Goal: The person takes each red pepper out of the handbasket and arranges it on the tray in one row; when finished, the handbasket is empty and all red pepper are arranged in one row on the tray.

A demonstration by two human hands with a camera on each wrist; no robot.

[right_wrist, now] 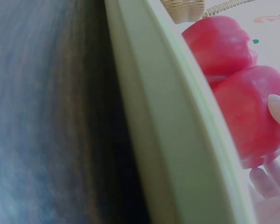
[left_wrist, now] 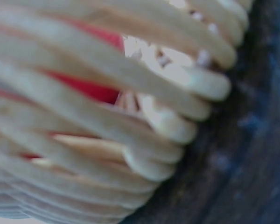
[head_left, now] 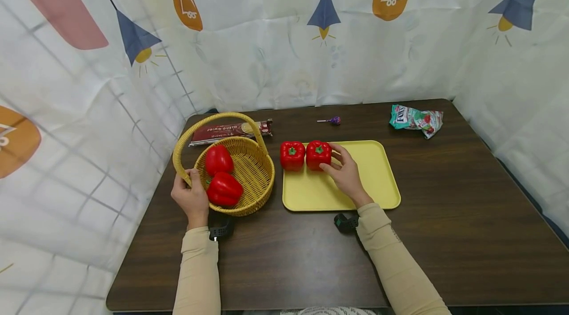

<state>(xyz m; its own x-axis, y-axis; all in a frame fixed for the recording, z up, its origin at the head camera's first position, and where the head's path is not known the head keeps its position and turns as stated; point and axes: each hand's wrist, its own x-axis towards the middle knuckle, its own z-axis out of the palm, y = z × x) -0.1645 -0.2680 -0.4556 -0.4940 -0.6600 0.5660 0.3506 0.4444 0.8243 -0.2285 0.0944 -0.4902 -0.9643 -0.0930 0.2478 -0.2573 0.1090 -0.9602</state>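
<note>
Near tray (head_left: 373, 177) edge, right hand (head_left: 348, 177), gripped pepper (head_left: 318, 157)

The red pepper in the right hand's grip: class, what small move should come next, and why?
Probably raise the red pepper clear of the neighbouring pepper and toward the basket: the right hand holds it between thumb and fingers, the left hand grips the handle, and bare weave shows beside the two peppers inside.
</note>
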